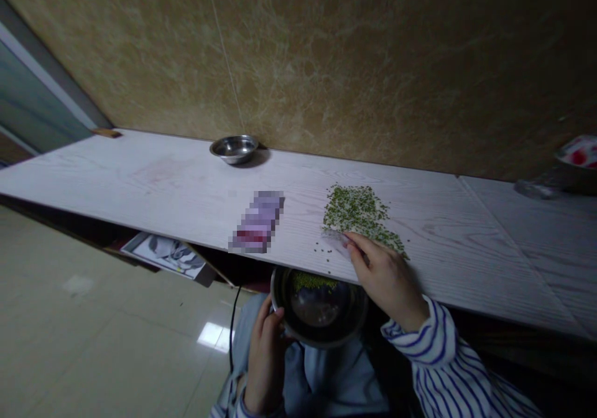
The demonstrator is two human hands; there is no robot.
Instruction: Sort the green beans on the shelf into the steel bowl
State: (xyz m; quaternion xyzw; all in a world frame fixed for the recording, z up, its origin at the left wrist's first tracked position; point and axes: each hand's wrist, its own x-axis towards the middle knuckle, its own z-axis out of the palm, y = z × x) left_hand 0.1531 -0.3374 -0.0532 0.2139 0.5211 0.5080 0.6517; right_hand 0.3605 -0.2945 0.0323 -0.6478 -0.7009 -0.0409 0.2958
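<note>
My left hand (263, 348) grips the rim of a steel bowl (298, 331) held just below the table's front edge; some green beans lie inside it. My right hand (383, 276) rests on the table at the near edge of a heap of small green beans (355, 211). Its fingers are pressed together on a small clear plastic piece (334, 239) lying flat on the wood. A few loose beans lie scattered by the table edge, just above the bowl.
A white wood-grain table (163, 181) runs along a tan marble wall. A second steel bowl (234, 148) sits at the back. A blurred purple packet (259, 221) lies left of the beans. A picture frame (163, 254) sits under the table. Dishes (576, 163) stand far right.
</note>
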